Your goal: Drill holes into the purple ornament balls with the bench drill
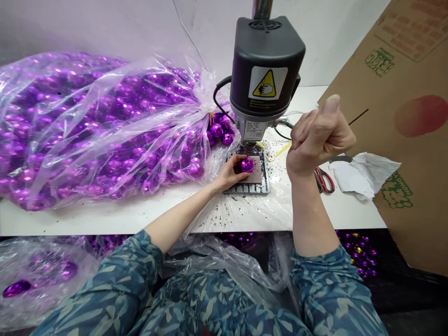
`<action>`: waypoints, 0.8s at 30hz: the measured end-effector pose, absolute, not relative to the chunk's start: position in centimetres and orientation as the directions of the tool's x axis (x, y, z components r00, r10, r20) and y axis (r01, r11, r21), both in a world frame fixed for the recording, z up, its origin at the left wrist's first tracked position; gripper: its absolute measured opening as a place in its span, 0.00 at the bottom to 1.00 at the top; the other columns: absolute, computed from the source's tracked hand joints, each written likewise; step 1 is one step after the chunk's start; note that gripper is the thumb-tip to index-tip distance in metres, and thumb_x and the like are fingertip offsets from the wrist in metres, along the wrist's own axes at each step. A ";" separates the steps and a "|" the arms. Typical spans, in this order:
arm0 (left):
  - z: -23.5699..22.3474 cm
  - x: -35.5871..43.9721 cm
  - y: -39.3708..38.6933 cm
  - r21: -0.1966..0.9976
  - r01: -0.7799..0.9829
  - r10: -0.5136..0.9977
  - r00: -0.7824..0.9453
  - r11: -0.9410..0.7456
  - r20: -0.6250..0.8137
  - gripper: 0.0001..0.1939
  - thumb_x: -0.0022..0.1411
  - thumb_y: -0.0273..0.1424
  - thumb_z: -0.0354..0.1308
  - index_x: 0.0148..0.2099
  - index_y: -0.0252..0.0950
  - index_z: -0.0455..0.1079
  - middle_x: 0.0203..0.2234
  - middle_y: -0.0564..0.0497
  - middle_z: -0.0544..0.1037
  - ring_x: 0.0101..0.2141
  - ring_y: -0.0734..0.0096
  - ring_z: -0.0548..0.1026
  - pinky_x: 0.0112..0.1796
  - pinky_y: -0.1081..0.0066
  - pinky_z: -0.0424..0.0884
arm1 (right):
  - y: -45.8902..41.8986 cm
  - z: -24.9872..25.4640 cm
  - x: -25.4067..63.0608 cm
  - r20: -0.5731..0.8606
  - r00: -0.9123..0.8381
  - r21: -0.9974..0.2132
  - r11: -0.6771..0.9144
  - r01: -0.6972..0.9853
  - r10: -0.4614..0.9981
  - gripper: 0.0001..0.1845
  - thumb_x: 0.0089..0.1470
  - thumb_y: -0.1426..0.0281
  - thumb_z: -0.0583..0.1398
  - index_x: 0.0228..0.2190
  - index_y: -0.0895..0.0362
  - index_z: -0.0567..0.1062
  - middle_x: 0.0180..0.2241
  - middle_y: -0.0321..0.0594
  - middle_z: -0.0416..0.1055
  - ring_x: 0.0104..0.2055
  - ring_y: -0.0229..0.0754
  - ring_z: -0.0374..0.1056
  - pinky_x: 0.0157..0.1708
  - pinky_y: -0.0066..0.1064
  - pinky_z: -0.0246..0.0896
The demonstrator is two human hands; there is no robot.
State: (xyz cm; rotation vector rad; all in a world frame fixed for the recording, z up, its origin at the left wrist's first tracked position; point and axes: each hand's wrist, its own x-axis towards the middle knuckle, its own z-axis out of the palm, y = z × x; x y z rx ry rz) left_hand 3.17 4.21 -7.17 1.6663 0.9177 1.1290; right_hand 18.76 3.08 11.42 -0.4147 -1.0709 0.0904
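Observation:
My left hand pinches a shiny purple faceted ball between thumb and fingers. The ball rests on a small brown board on the slotted metal base of a black bench drill press. Just above the ball is the drill's chuck; I cannot tell whether the bit touches it. To the right of the motor housing, my right hand is closed in a fist, apparently around the drill press lever, which is mostly hidden. A thin dark rod shows beyond the fist.
A large clear bag of purple balls fills the left, with loose balls by its tied neck. Red-handled scissors and crumpled paper lie right, before a cardboard box. Dark shavings speckle the white table.

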 end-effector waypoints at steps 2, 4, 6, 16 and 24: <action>-7.1 3.2 4.1 0.945 0.096 0.914 0.301 -0.314 0.273 0.31 0.59 0.33 0.75 0.59 0.38 0.66 0.58 0.39 0.79 0.59 0.52 0.79 0.63 0.46 0.75 | 3.0 11.3 18.7 0.833 0.486 -0.364 0.923 0.125 0.263 0.36 0.68 0.55 0.60 0.14 0.57 0.53 0.12 0.28 0.46 0.13 0.26 0.45 0.18 0.30 0.40; -7.0 3.2 4.1 0.947 0.099 0.918 0.294 -0.307 0.267 0.31 0.59 0.33 0.75 0.59 0.38 0.66 0.57 0.39 0.79 0.58 0.53 0.79 0.63 0.46 0.75 | 2.9 11.1 18.6 0.837 0.485 -0.356 0.925 0.130 0.254 0.37 0.68 0.56 0.59 0.15 0.58 0.51 0.12 0.28 0.45 0.13 0.26 0.44 0.18 0.29 0.38; -7.0 3.3 4.1 0.948 0.096 0.919 0.293 -0.302 0.263 0.31 0.58 0.33 0.75 0.59 0.38 0.66 0.57 0.40 0.80 0.58 0.53 0.80 0.62 0.47 0.75 | 2.9 10.8 18.6 0.844 0.482 -0.338 0.931 0.136 0.236 0.37 0.68 0.56 0.59 0.15 0.58 0.49 0.12 0.28 0.45 0.13 0.26 0.44 0.18 0.28 0.37; -7.1 3.3 3.9 0.953 0.078 0.920 0.294 -0.293 0.259 0.31 0.60 0.32 0.75 0.61 0.38 0.66 0.58 0.39 0.79 0.59 0.52 0.79 0.63 0.47 0.75 | 3.5 8.3 19.5 0.877 0.457 -0.242 0.957 0.159 0.147 0.36 0.67 0.63 0.59 0.12 0.57 0.51 0.10 0.27 0.45 0.11 0.28 0.44 0.15 0.30 0.35; -7.3 3.4 3.9 0.944 0.083 0.912 0.297 -0.321 0.284 0.31 0.61 0.34 0.74 0.61 0.37 0.66 0.58 0.39 0.79 0.59 0.53 0.79 0.62 0.46 0.75 | 2.9 9.6 19.4 0.892 0.402 -0.282 0.949 0.144 0.205 0.35 0.70 0.64 0.57 0.13 0.58 0.53 0.11 0.27 0.46 0.12 0.26 0.46 0.15 0.29 0.36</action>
